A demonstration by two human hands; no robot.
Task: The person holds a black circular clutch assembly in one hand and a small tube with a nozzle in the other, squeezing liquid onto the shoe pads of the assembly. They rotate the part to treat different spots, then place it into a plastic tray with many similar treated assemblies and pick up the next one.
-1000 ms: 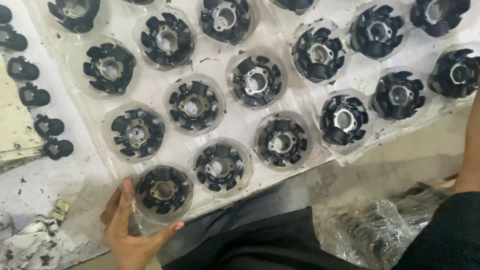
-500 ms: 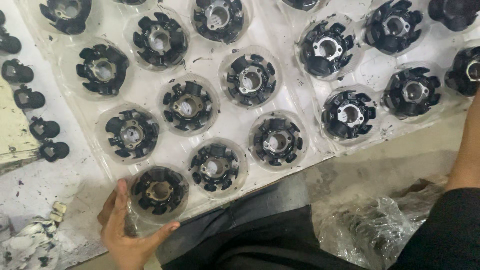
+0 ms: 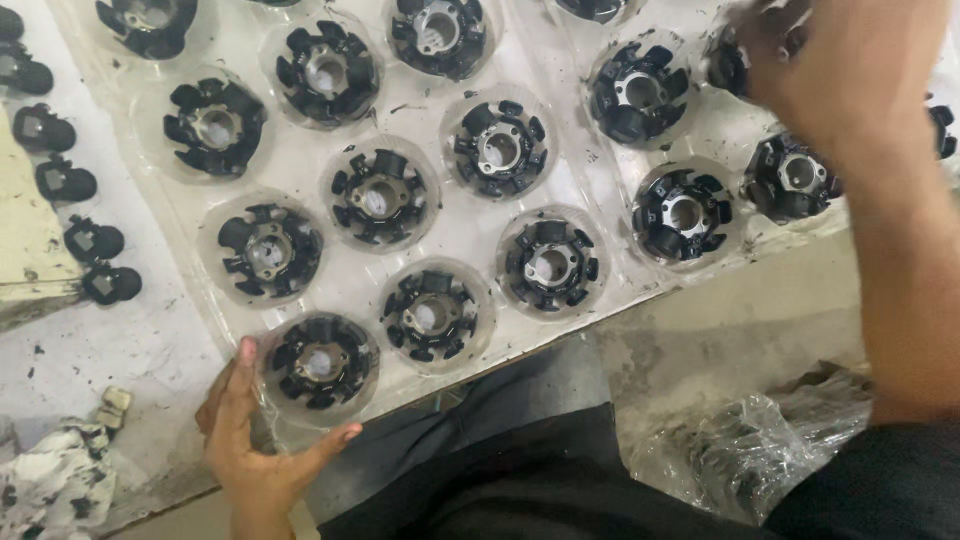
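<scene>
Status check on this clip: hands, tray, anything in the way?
Left hand grips near corner of clear tray. Right hand over far-right black round parts, blurred, grip unclear. Nothing blocking.

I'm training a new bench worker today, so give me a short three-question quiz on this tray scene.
1. True or false: the left hand grips the near corner of the clear plastic tray.
2. Where is the right hand? A) over the tray's far right pockets B) on the plastic bag C) on the small black parts left of the tray
3. Fill in: each tray pocket holds one black ____ part with a metal centre, like the nearest one.

Key: 1 true; 2 A; 3 round.
</scene>
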